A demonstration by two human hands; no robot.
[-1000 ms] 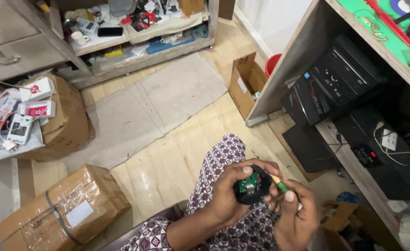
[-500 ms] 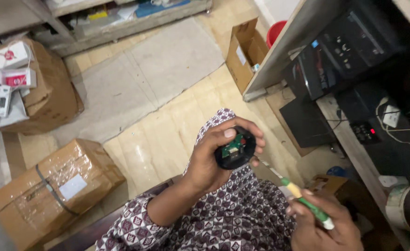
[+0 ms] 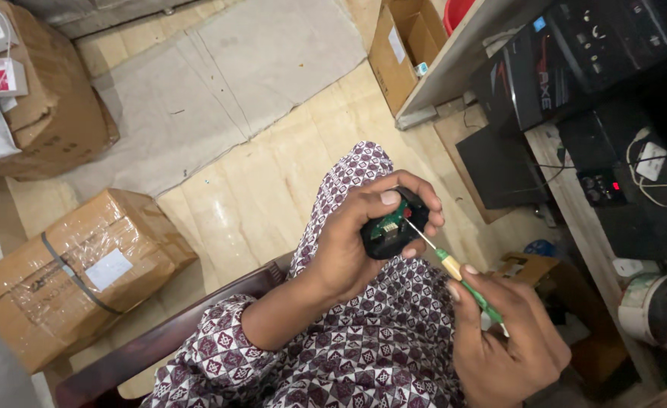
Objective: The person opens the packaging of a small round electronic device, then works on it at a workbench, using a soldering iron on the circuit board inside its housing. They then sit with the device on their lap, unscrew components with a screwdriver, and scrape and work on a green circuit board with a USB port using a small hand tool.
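My left hand point(image 3: 367, 234) is wrapped around a small black electronic device point(image 3: 388, 230) with a green circuit board showing in its open face. In my right hand point(image 3: 503, 336) I grip a thin screwdriver point(image 3: 454, 270) with a green and yellow handle. Its metal tip reaches up and left to the device's edge. Both hands hover over my lap, which is covered in patterned maroon and white fabric point(image 3: 371, 355).
A taped cardboard box point(image 3: 76, 272) sits on the tiled floor at left, another box point(image 3: 54, 113) behind it. A grey mat point(image 3: 220, 83) lies further away. At right, a shelf point(image 3: 462, 60) holds black speakers point(image 3: 567, 60) and cables. An open carton point(image 3: 401, 45) stands by it.
The view has swung closer over my lap. My right hand has brought the screwdriver back up so its tip meets the device in my left hand.
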